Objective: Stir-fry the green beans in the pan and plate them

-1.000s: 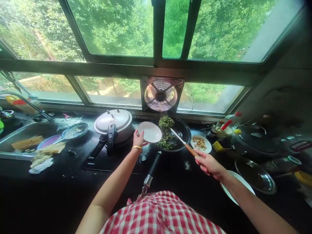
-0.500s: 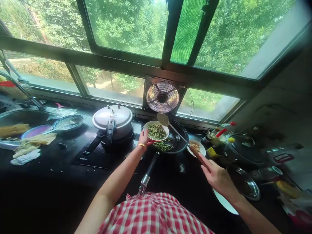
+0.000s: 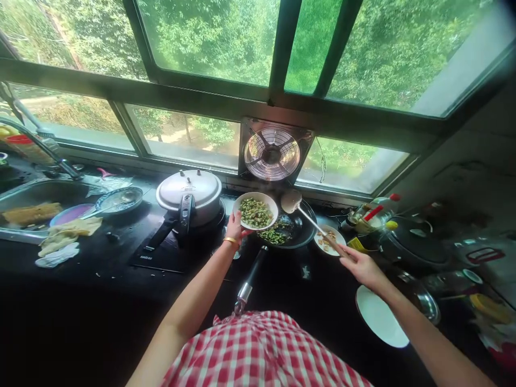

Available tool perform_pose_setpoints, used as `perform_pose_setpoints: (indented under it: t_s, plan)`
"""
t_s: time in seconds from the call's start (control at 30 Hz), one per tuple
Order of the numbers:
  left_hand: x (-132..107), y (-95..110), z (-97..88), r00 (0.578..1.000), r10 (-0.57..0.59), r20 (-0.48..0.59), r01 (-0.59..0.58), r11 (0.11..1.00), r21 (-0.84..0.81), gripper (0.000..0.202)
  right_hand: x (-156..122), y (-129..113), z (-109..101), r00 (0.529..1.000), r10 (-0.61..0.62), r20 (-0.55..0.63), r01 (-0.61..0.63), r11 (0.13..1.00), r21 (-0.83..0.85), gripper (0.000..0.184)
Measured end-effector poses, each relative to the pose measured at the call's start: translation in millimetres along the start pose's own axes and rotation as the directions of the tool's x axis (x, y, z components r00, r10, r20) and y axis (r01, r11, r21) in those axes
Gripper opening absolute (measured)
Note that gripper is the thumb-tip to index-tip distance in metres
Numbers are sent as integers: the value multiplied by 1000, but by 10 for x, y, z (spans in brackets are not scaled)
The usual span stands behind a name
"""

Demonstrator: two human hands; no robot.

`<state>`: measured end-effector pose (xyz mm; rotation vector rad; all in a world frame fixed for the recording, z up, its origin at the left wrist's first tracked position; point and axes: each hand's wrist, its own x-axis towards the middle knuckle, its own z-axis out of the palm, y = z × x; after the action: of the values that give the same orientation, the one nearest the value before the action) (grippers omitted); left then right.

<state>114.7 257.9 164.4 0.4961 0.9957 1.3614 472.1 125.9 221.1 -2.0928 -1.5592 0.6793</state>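
Note:
My left hand (image 3: 235, 228) is closed on the rim of a white bowl (image 3: 276, 214) filled with chopped green food (image 3: 253, 212). The bowl is tilted a little and hangs over the left side of a dark frying pan (image 3: 300, 234). Chopped greens (image 3: 274, 235) lie in the pan, whose handle (image 3: 253, 274) points toward me. In my right hand (image 3: 365, 269) is the wooden handle of a spatula (image 3: 308, 215). Its broad metal head is raised above the pan's far side, to the right of the bowl.
Left of the pan stands a pressure cooker (image 3: 189, 188), and farther left are a patterned plate (image 3: 124, 200), cloths (image 3: 66, 236) and a sink (image 3: 24, 193). To the right are a small bowl of chopped food (image 3: 335, 236), a white plate (image 3: 381, 317) and bottles (image 3: 382, 207).
The spatula head has moved right and lower, away from the bowl. The bowl has shifted slightly left and up over the pan. The whole view has turned a little.

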Motion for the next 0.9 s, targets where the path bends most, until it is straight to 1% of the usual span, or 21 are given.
perform_pose_setpoints:
  t_s: [0.07, 0.1, 0.17, 0.2, 0.27, 0.33, 0.37, 0.4, 0.47, 0.5, 0.53, 0.57, 0.6, 0.63, 0.7, 0.77, 0.83, 0.87, 0.9]
  plan:
    - [-22, 22, -6, 1000, -4, -21, 4, 1000, -4, 40, 208, -16, 87, 998, -61, -10, 57, 971, -234, 49]
    - [-45, 32, -25, 1000, -11, -25, 10, 1000, -12, 40, 300, -58, 156, 995, -95, -3, 88, 935, -344, 48]
    - [-120, 46, -113, 999, -12, -45, 11, 1000, -20, 41, 441, -199, 341, 986, -168, 13, 149, 835, -530, 48]
    - [-172, 48, -183, 998, 0, -58, -1, 1000, -22, 42, 485, -286, 447, 980, -200, 19, 171, 783, -599, 49]
    - [-298, 41, -366, 995, 27, -96, -30, 999, -24, 44, 509, -448, 637, 965, -260, 42, 217, 696, -685, 53]
    - [-427, 21, -581, 990, 45, -130, -49, 999, -23, 45, 446, -540, 722, 944, -313, 105, 290, 634, -717, 55]
    - [-484, 7, -689, 988, 50, -145, -53, 998, -18, 45, 387, -545, 703, 927, -343, 152, 341, 604, -720, 56]
    - [-532, -8, -792, 985, 51, -167, -54, 998, -11, 45, 317, -525, 642, 903, -379, 202, 400, 571, -717, 57]
    - [-598, -35, -957, 974, 56, -218, -56, 998, 6, 46, 180, -436, 424, 848, -450, 281, 501, 505, -703, 61]
    - [-617, -44, -1013, 969, 59, -239, -58, 998, 12, 46, 131, -387, 296, 825, -478, 302, 533, 478, -698, 62]
    - [-628, -48, -1048, 965, 64, -253, -62, 998, 15, 46, 108, -351, 182, 813, -497, 304, 544, 459, -703, 62]
    - [-632, -47, -1062, 963, 70, -259, -68, 998, 15, 46, 114, -333, 98, 816, -502, 288, 531, 451, -717, 62]
    - [-633, -40, -1058, 964, 73, -256, -72, 997, 13, 45, 149, -337, 57, 831, -492, 259, 498, 453, -739, 62]
    - [-632, -30, -1040, 966, 74, -247, -74, 997, 7, 45, 208, -361, 65, 854, -471, 221, 452, 461, -764, 62]
    - [-628, -5, -981, 972, 68, -224, -71, 997, -7, 44, 357, -441, 202, 904, -400, 148, 346, 483, -804, 61]
    - [-626, 10, -931, 979, 58, -198, -62, 998, -18, 44, 462, -505, 397, 939, -321, 122, 279, 505, -817, 59]
    - [-624, 9, -917, 982, 49, -184, -54, 998, -19, 44, 444, -498, 506, 946, -277, 169, 296, 521, -801, 59]
    - [-622, 4, -925, 982, 47, -182, -51, 999, -17, 44, 385, -466, 497, 938, -276, 209, 330, 532, -780, 59]
    - [-620, -3, -939, 982, 50, -183, -54, 998, -17, 45, 306, -423, 442, 925, -290, 245, 371, 549, -749, 60]
